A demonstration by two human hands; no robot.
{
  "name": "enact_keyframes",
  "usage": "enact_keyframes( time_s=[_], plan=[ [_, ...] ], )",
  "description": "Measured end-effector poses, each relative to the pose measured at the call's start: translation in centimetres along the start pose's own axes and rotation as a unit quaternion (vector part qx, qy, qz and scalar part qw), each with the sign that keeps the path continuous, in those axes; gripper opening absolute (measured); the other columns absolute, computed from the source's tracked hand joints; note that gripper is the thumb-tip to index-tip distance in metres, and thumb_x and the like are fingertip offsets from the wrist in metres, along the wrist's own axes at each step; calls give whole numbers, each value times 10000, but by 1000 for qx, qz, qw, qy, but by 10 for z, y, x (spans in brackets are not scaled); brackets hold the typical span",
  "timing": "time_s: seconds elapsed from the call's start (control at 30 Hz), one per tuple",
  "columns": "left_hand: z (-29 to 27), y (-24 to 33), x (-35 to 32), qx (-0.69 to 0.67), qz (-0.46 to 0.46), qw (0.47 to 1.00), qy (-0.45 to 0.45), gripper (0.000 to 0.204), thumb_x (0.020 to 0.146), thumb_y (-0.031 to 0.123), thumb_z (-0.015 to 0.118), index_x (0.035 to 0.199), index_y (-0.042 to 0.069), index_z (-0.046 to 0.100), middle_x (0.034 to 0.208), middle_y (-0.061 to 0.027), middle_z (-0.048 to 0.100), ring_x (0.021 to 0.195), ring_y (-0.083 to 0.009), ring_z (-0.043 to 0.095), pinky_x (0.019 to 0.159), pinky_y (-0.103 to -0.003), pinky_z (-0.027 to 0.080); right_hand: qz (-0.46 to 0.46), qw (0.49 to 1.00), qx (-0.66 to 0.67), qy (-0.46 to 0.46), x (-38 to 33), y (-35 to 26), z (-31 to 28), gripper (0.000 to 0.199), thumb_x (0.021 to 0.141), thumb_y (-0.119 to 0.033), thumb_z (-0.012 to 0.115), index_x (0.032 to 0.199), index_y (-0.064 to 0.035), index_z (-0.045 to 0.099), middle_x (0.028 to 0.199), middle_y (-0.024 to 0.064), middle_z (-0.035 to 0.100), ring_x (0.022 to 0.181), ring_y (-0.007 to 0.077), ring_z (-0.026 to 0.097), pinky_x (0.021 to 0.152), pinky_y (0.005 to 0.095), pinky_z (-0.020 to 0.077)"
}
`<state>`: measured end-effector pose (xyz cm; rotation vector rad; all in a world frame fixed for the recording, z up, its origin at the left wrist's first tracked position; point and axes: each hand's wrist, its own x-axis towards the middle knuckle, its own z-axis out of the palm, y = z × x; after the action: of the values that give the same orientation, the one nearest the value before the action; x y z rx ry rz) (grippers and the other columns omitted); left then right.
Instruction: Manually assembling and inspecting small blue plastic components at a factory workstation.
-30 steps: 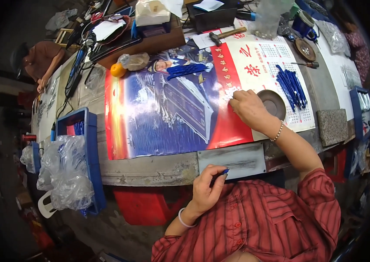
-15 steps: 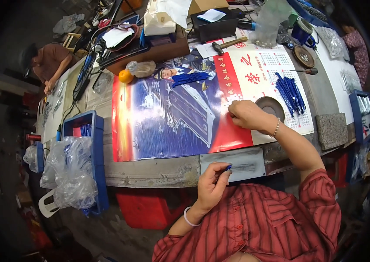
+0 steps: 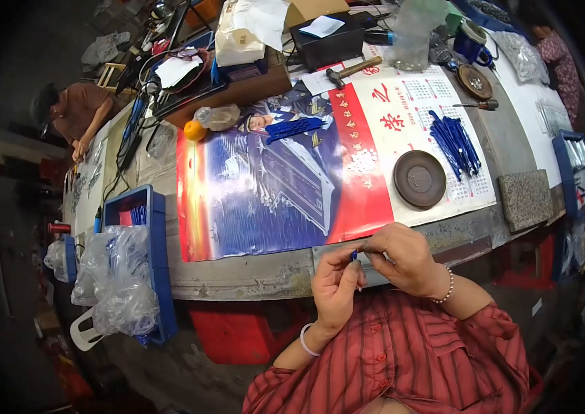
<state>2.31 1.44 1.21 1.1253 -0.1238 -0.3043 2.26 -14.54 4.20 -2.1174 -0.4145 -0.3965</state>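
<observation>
Close to the table's near edge, my left hand (image 3: 334,293) pinches a slim blue piece (image 3: 354,255) between thumb and fingers; most of it is hidden in the hand. My right hand (image 3: 408,263) is brought up against its tip, fingertips pinched together; whatever they hold is too small to make out. Beyond the hands lies a glossy calendar poster (image 3: 237,214). On it rest a round brown dish (image 3: 420,178), a scatter of small white bits (image 3: 361,164), a bundle of slim blue pieces (image 3: 455,146) on the right and another blue bundle (image 3: 295,129) farther back.
At the left stands a blue crate (image 3: 160,276) with plastic bags over it. A hammer (image 3: 354,70), a screwdriver (image 3: 479,105), an orange (image 3: 194,130) and a stone block (image 3: 524,200) lie around the poster. One person (image 3: 82,117) works at far left; another (image 3: 560,69) is at far right.
My right hand has come back from the white bits beside the dish to meet my left hand, uncovering the dish. The left hand has stayed nearly in place, still pinching the blue piece.
</observation>
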Motion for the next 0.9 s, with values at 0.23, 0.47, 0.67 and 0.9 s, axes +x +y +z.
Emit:
enact_keyframes(
  time_s=[0.23,0.47,0.67,0.9],
  plan=[
    [5,4,0,-120,-59,991,6,174,910,85,558,1070,20,532,937,-83,621,588,-112,516,495,-213,390,-128,976,-130,117,-10,10,12,288,673,30,655,957,10,611,860,115,614,714,256,605,624,342,497],
    [9,-1,1,-137,-82,987,14,177,903,84,570,1078,61,551,1000,-87,628,627,-111,523,525,-222,394,-49,986,-60,146,-14,4,10,291,647,50,708,909,-17,601,782,90,620,670,236,607,609,330,485],
    [13,-5,-3,-145,-59,988,-3,234,917,46,541,1151,32,548,881,-27,585,692,-85,512,593,-208,403,-14,987,6,163,-13,-2,11,258,659,33,726,877,-32,603,754,79,621,653,238,602,593,325,468],
    [12,-9,-7,-125,-36,991,-35,276,918,1,512,1190,34,543,1045,-48,536,741,-86,505,612,-202,402,5,985,70,157,-18,-2,12,216,691,30,715,867,-22,601,801,102,635,679,258,615,604,327,479]
  ],
)
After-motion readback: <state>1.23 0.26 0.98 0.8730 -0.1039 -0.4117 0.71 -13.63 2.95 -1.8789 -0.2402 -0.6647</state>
